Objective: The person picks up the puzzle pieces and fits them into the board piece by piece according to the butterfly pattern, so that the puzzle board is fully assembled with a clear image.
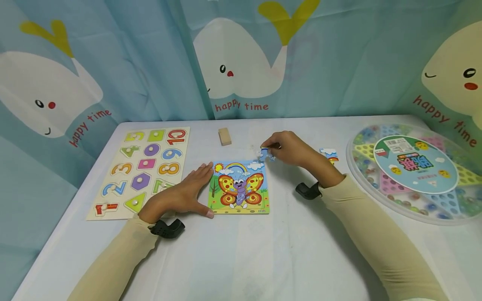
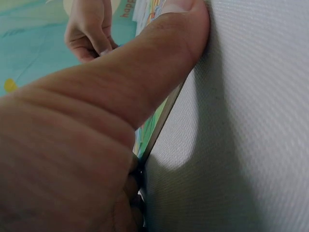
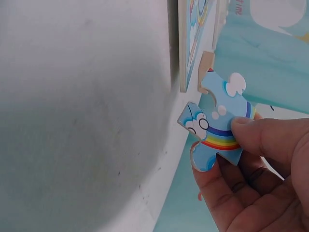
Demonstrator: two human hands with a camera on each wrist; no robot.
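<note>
A butterfly jigsaw puzzle (image 1: 239, 188) lies flat on the table in front of the person. The left hand (image 1: 184, 194) rests at its left side, fingers spread, the thumb by the lower left corner; in the left wrist view the thumb (image 2: 164, 58) lies along the board's edge. Above the puzzle's upper right corner, the right hand (image 1: 290, 146) pinches a jigsaw piece (image 3: 222, 125) between thumb and fingers. That piece is light blue with a rainbow and clouds, held clear of the table in the right wrist view. Another sky-and-rainbow puzzle piece (image 1: 329, 155) lies beyond the right wrist, partly hidden by the arm.
A peg board of numbers and shapes (image 1: 113, 216) lies at the left, partly under the left forearm. A small wooden block (image 1: 224, 136) is behind the puzzle. At the right sits a round clear case of marbles (image 1: 365, 184). A whale-print curtain (image 1: 331, 75) hangs behind.
</note>
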